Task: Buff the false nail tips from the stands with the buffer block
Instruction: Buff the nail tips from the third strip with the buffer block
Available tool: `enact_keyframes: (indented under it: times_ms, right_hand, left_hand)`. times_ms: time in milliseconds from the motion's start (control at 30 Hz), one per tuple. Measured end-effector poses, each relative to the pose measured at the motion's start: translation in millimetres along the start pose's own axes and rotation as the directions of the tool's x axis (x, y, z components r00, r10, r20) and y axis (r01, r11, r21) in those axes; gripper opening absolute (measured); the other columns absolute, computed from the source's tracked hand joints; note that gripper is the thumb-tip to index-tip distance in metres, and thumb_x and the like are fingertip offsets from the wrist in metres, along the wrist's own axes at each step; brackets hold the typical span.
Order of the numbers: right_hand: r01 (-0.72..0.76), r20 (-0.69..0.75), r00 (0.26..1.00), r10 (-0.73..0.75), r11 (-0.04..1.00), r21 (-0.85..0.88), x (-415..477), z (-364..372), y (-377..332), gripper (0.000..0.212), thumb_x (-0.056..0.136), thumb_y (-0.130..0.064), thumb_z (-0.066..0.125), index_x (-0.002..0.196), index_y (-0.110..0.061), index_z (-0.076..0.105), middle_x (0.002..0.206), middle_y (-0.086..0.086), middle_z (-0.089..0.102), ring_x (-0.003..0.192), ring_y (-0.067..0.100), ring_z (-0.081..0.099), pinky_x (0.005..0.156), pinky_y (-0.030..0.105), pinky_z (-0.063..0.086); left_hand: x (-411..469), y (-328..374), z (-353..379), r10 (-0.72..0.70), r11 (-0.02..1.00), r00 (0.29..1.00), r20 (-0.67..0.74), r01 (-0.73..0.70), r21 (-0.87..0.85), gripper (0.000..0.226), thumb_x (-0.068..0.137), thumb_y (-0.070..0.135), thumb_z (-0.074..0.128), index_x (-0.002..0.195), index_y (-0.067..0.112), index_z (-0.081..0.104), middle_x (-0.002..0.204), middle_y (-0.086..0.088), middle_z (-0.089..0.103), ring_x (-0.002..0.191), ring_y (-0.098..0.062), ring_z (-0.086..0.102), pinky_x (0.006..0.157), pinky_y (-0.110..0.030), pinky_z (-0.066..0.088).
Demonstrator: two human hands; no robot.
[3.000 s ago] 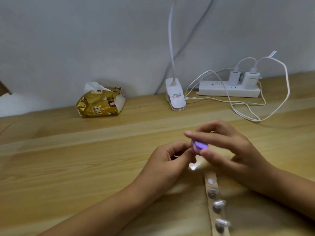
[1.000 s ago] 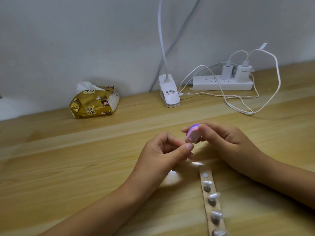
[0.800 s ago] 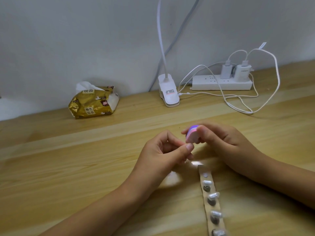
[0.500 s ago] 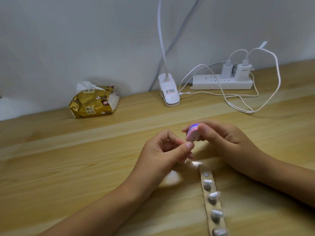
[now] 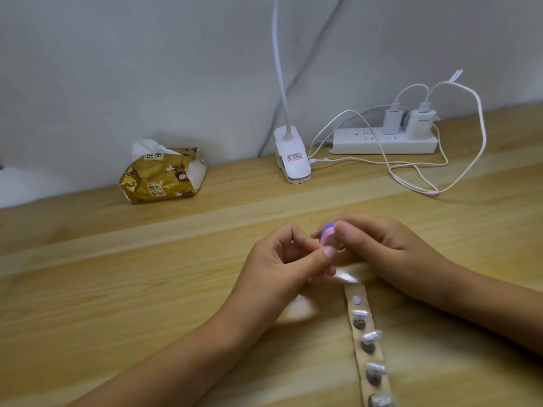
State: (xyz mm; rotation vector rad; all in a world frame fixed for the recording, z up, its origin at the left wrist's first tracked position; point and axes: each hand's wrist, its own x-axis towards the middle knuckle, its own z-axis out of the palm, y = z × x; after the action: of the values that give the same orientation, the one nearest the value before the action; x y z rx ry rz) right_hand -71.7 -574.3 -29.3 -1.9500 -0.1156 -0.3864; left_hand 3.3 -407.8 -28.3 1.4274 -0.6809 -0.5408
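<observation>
The left hand [image 5: 282, 259] has its thumb and forefinger curled together in a pinch right against the buffer block [image 5: 328, 237], just beyond the far end of the strip of stands [image 5: 351, 293]. Whatever sits in that pinch is covered by the fingertips, so I cannot tell whether a nail tip is held there. The right hand [image 5: 382, 245] grips the block, and its thumb hides much of it; only a purple and pink layered edge and a pale face show. The farthest stand [image 5: 356, 300] is bare. The nail tips [image 5: 370, 336] on the next stands are silvery and blurred, and the strip runs off the near edge, cutting off the last stand. Both forearms are cut off too.

Three seconds ago the block lay flat between the right forefinger and thumb, purple face up; now its edge is turned up. Over the last half second both hands barely shift.

Far along the wooden table [image 5: 88, 289] sit a tissue pack [image 5: 161, 174], a lamp clip [image 5: 293, 160] and a power strip [image 5: 382, 144].
</observation>
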Motion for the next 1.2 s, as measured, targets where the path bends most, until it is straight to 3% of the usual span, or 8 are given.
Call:
enact_keyframes:
  times_ms: [133, 367, 500, 767, 833, 933, 1067, 1200]
  right_hand:
    - [0.026, -0.038, 0.999, -0.026, 1.0, -0.008, -0.3, -2.1, -0.6, 0.028, 0.092, -0.043, 0.05, 0.096, -0.027, 0.073, 0.104, -0.003, 0.073, 0.105, 0.009, 0.065, 0.089, 0.016, 0.046]
    - [-0.029, -0.014, 0.999, 0.03, 0.999, 0.032, -0.1, -1.7, 0.8, 0.025, 0.093, -0.041, 0.056, 0.095, -0.024, 0.074, 0.103, -0.009, 0.074, 0.101, 0.003, 0.066, 0.085, 0.014, 0.046]
    - [0.018, -0.056, 0.998, -0.019, 1.0, -0.002, -0.3, -2.9, 1.3, 0.028, 0.091, -0.045, 0.051, 0.096, -0.029, 0.073, 0.107, -0.005, 0.073, 0.106, 0.009, 0.066, 0.09, 0.02, 0.048]
    - [0.009, -0.075, 0.997, -0.012, 0.999, -0.033, 0.2, -2.6, 2.0, 0.025, 0.091, -0.043, 0.054, 0.105, -0.031, 0.072, 0.108, -0.01, 0.072, 0.109, 0.007, 0.064, 0.096, 0.032, 0.047]
    - [0.048, -0.09, 0.994, -0.056, 0.995, -0.087, -0.2, -3.2, 2.1, 0.03, 0.092, -0.043, 0.052, 0.11, -0.03, 0.071, 0.107, -0.011, 0.07, 0.109, 0.013, 0.062, 0.093, 0.031, 0.048]
    - [-0.003, -0.064, 0.998, -0.001, 0.998, -0.065, 1.0, -3.5, 2.0, 0.028, 0.09, -0.04, 0.054, 0.112, -0.034, 0.071, 0.104, -0.013, 0.068, 0.108, 0.011, 0.06, 0.096, 0.035, 0.046]
    - [0.079, -0.066, 0.994, -0.087, 0.99, -0.118, -1.0, -3.3, -0.1, 0.028, 0.095, -0.041, 0.056, 0.118, -0.031, 0.069, 0.104, -0.008, 0.066, 0.108, 0.015, 0.059, 0.094, 0.025, 0.046]
    - [0.024, -0.096, 0.995, -0.031, 0.997, -0.066, 2.0, -4.1, 3.5, 0.024, 0.096, -0.038, 0.059, 0.116, -0.031, 0.07, 0.107, -0.004, 0.064, 0.107, 0.015, 0.059, 0.096, 0.034, 0.046]
  left_hand:
    - [-0.4, 0.4, -0.9, -0.01, 1.0, 1.0, -0.009, 0.01, 0.012, 0.016, 0.081, 0.014, 0.072, 0.073, 0.013, 0.058, 0.066, -0.006, 0.069, 0.055, -0.01, 0.055, 0.059, -0.024, 0.045]
    - [-0.7, 0.0, -1.6, 0.005, 1.0, 1.0, -0.006, -0.005, -0.007, 0.016, 0.078, 0.019, 0.073, 0.071, 0.016, 0.059, 0.067, -0.007, 0.069, 0.056, -0.012, 0.055, 0.058, -0.021, 0.046]
    - [-0.5, -1.3, -3.0, 0.005, 1.0, 1.0, -0.009, -0.004, 0.019, 0.019, 0.082, 0.016, 0.072, 0.068, 0.024, 0.062, 0.069, -0.007, 0.071, 0.061, -0.013, 0.057, 0.059, -0.023, 0.047]
    - [-0.3, -1.6, -3.7, 0.002, 1.0, 1.0, -0.019, -0.002, -0.008, 0.015, 0.082, 0.016, 0.072, 0.076, 0.013, 0.058, 0.07, -0.007, 0.071, 0.06, -0.011, 0.056, 0.058, -0.021, 0.046]
    - [0.1, -1.1, -3.6, -0.01, 1.0, 1.0, -0.029, 0.01, -0.016, 0.016, 0.081, 0.018, 0.072, 0.077, 0.012, 0.057, 0.071, -0.007, 0.071, 0.06, -0.011, 0.056, 0.058, -0.021, 0.046]
    - [0.4, -1.4, -3.4, -0.011, 1.0, 0.999, -0.034, 0.011, -0.01, 0.017, 0.081, 0.018, 0.072, 0.077, 0.012, 0.057, 0.071, -0.007, 0.071, 0.061, -0.011, 0.056, 0.058, -0.022, 0.045]
    - [0.5, -2.3, -4.2, -0.013, 1.0, 1.0, -0.029, 0.012, -0.019, 0.017, 0.082, 0.017, 0.073, 0.076, 0.014, 0.058, 0.072, -0.007, 0.072, 0.062, -0.013, 0.057, 0.059, -0.022, 0.046]
    - [0.1, -3.9, -5.1, -0.015, 1.0, 0.999, -0.033, 0.014, -0.023, 0.016, 0.081, 0.019, 0.074, 0.079, 0.014, 0.059, 0.073, -0.006, 0.072, 0.063, -0.011, 0.057, 0.06, -0.02, 0.047]
